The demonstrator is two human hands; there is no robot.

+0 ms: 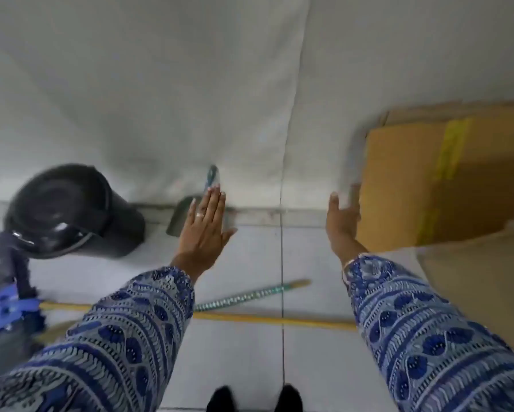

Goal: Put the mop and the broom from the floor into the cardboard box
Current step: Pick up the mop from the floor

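Note:
A mop lies on the tiled floor: its dark fringed head with a blue clamp (5,307) is at the far left, and its yellow handle (267,319) runs right under both my arms. A broom handle (249,295) wrapped in green patterned tape lies across it; its head is hidden under my left sleeve. The cardboard box (422,185) with a yellow tape strip stands at the right against the wall. My left hand (205,230) and my right hand (342,221) are stretched forward above the floor, fingers apart, holding nothing. The right hand is close to the box's left side.
A black bucket (68,209) lies tipped at the left by the wall. A grey dustpan (184,215) with a blue-green handle leans at the wall base behind my left hand. A white wall fills the top. My dark shoes (255,399) show at the bottom edge.

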